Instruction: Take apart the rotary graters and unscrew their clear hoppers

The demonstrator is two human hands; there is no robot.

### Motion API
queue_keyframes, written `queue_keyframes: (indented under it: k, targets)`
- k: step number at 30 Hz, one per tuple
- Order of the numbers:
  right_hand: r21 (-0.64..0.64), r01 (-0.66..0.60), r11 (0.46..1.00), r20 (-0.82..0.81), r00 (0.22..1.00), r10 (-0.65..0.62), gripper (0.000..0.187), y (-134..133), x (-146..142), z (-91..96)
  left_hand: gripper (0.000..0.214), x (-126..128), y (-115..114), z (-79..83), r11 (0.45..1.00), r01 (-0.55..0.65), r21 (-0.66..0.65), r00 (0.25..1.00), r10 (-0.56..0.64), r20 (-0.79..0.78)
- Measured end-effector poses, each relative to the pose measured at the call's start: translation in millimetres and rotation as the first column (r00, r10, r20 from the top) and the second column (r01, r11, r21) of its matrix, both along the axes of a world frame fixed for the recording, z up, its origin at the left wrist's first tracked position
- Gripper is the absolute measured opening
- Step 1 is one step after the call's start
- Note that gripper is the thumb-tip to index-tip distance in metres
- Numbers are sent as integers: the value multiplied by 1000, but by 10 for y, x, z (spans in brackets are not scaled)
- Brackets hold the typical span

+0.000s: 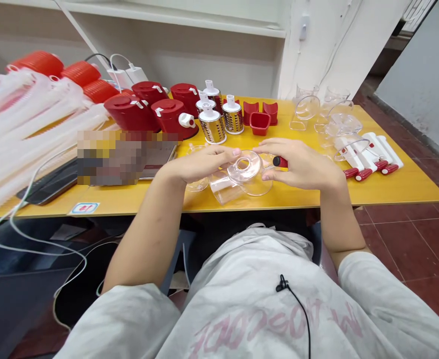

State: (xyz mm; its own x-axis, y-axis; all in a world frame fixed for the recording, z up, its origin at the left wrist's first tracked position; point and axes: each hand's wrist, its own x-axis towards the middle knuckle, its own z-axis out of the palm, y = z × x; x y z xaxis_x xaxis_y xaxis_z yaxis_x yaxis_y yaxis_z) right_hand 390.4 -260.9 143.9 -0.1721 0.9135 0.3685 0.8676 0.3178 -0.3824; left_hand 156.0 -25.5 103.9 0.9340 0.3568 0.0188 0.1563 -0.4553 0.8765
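Observation:
Above the front of a yellow table [391, 187], both hands hold a clear plastic funnel-shaped housing [247, 172]. My left hand [200, 164] grips its left side, fingers curled over the rim. My right hand [302, 164] closes on the right side and pinches a small red-tipped part [280, 161] against it. A second clear cup piece [223, 187] lies under the housing on the table.
Red grater bodies [133, 112], metal drum blades [212, 124] and small red cups [260, 123] stand behind. Clear housings [335, 119] and white handles with red ends [369, 157] lie to the right. White plastic strips [25, 124] and cables fill the left.

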Motion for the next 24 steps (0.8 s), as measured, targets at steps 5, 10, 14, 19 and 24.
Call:
queue_keyframes:
  k: [5, 10, 14, 19, 24]
  targets:
    - [-17, 69, 997, -4, 998, -70, 46, 64, -41, -68, 105, 35, -40, 35, 999, -23, -26, 1000, 23, 13]
    - [67, 154, 986, -114, 983, -146, 68, -139, -25, 32, 99, -11, -225, 155, 978, -168, 126, 954, 129, 270]
    - [205, 193, 960, -222, 964, -146, 55, -468, -6, 245, 114, -50, -418, 262, 951, -47, 307, 966, -35, 256]
    - [417, 365, 832, -352, 909, -223, 68, -597, 110, 332, 88, -36, -428, 287, 861, 119, 495, 979, -186, 88]
    - [441, 384, 811, -476, 866, -152, 57, -646, 264, 300, 76, -116, -320, 300, 834, 187, 520, 965, -255, 63]
